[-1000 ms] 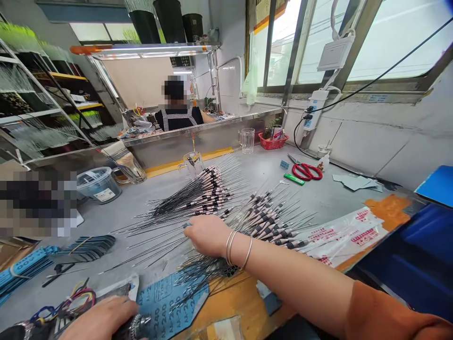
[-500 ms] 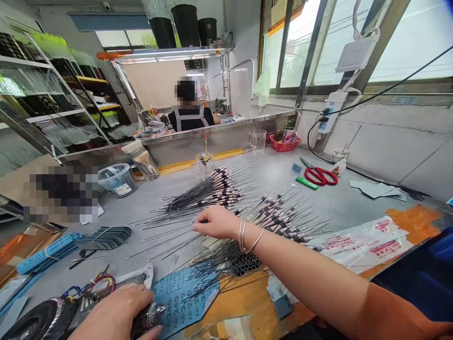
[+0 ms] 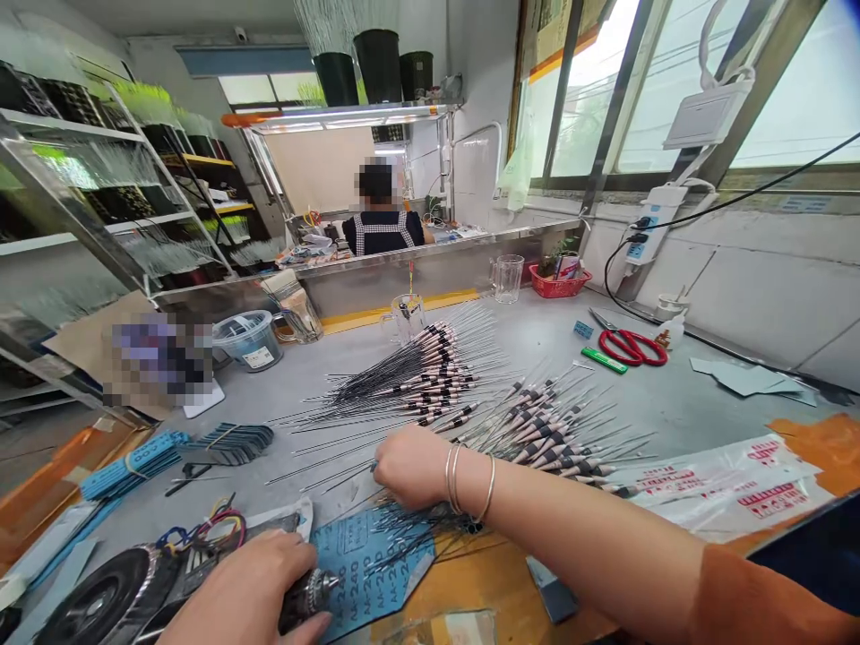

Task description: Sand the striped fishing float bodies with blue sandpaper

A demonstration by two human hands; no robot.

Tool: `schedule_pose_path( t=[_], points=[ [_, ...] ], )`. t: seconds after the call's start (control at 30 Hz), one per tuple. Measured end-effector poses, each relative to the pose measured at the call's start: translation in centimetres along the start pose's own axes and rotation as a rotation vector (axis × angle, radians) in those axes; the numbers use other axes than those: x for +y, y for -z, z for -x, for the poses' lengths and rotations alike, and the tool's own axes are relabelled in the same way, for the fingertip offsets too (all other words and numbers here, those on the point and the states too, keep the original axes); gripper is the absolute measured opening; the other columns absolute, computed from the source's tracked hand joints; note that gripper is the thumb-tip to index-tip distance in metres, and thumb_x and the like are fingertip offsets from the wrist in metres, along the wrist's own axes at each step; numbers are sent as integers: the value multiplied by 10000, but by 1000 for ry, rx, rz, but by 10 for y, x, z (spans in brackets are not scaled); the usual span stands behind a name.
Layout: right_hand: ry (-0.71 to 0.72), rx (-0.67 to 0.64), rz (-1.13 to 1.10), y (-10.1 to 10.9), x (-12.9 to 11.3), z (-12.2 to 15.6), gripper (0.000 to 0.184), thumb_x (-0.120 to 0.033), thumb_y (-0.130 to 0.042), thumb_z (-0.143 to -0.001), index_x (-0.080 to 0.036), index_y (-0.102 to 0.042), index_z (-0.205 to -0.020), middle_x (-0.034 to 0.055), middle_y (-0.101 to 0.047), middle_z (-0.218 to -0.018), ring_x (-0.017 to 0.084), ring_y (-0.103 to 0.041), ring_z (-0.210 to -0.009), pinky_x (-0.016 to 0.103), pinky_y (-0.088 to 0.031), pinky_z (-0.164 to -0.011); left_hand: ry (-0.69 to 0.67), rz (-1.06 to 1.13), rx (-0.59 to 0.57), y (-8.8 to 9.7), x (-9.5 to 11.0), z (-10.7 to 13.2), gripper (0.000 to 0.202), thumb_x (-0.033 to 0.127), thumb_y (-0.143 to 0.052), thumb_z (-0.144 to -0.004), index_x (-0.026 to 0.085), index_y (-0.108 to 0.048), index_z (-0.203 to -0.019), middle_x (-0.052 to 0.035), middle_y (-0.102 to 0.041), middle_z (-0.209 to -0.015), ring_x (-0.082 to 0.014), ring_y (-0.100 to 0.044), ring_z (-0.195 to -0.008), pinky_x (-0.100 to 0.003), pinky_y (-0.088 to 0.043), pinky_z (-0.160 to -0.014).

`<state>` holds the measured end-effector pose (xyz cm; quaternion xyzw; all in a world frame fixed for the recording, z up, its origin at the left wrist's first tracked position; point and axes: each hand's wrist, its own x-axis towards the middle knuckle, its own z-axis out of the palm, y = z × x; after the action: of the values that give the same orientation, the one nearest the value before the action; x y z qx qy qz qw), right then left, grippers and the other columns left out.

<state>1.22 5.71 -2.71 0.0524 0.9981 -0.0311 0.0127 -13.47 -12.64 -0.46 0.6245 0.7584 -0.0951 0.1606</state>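
My left hand [image 3: 245,598] is at the bottom left, shut around a metal drill chuck [image 3: 310,598] on a motor tool. A black grinding disc [image 3: 100,598] lies beside it. My right hand [image 3: 413,466], wearing thin bangles, rests curled among long thin black sticks with pink-and-black banded bodies, probably fishing floats. Its fingertips are hidden. One pile of these sticks [image 3: 420,381] lies beyond the hand, and a second [image 3: 544,439] lies to its right. More stick shafts [image 3: 409,528] lie below the wrist, over a blue sheet of AA-240 abrasive paper [image 3: 366,573].
The grey workbench [image 3: 672,408] holds red-handled scissors [image 3: 632,348], a green lighter [image 3: 604,360], a glass mug [image 3: 407,318] and a plastic tub [image 3: 248,340]. Blue bundled strips [image 3: 131,466] and coloured wires [image 3: 221,528] lie at left. A person [image 3: 382,228] sits beyond a steel divider [image 3: 430,269].
The view has swung, shifting the bench right and down in frame. My right hand has come down onto the sticks with its fingers curled. My left hand stays on the chuck.
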Motion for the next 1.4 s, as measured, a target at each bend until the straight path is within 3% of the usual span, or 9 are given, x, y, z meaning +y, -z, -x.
schedule_pose_path(
  t=[0.17, 0.27, 0.33, 0.5, 0.63, 0.77, 1.4],
  points=[
    [-70, 177, 21, 18, -19, -7, 170, -216, -502, -878, -166, -654, -937, 58, -673, -929, 187, -626, -732, 283, -379, -504, 24, 14, 18, 2, 3, 4, 206, 376, -585, -738, 212, -661, -837, -88, -664, -973, -283, -600, -952, -433, -428, -877],
    [97, 379, -18, 30, -43, 2, 142, -260, -496, -896, -214, -626, -929, 5, -641, -951, 161, -583, -734, 281, -324, -487, 26, 36, 37, -1, 2, 4, 211, 367, -593, -727, 222, -659, -865, -80, -668, -1025, -283, -593, -991, -425, -415, -908],
    [146, 439, -48, 28, -52, 14, 124, -281, -510, -894, -226, -621, -889, -11, -627, -906, 154, -548, -705, 281, -274, -474, 21, 43, 61, -2, 2, 4, 236, 359, -599, -720, 234, -659, -911, -74, -661, -1085, -285, -576, -1047, -420, -395, -945],
    [-184, 311, -100, 4, -34, 63, 255, -309, -503, -892, -187, -592, -687, 11, -567, -698, 137, -484, -610, 291, -207, -498, 0, 1, 58, -1, 2, 4, 184, 391, -566, -760, 222, -637, -784, -62, -661, -905, -268, -598, -894, -397, -418, -817],
    [-211, 253, -129, -9, -14, 105, 267, -288, -522, -875, -182, -565, -634, 6, -546, -659, 123, -466, -613, 287, -221, -534, -13, -7, 60, 0, 3, 4, 202, 401, -558, -776, 213, -631, -786, -71, -648, -911, -262, -587, -892, -384, -404, -815],
    [-258, 249, -139, -13, -14, 130, 270, -277, -515, -873, -182, -553, -623, 5, -545, -665, 122, -460, -618, 291, -228, -548, -14, -32, 47, 2, 5, 5, 204, 397, -545, -788, 206, -612, -758, -68, -637, -880, -261, -581, -869, -379, -396, -787],
    [-312, 297, -140, -18, -16, 137, 275, -274, -511, -871, -180, -535, -613, 1, -513, -651, 118, -439, -604, 293, -199, -533, -37, -62, 44, 5, 8, 4, 255, 432, -515, -815, 201, -602, -750, -76, -637, -858, -273, -583, -840, -380, -403, -753]
  ],
)
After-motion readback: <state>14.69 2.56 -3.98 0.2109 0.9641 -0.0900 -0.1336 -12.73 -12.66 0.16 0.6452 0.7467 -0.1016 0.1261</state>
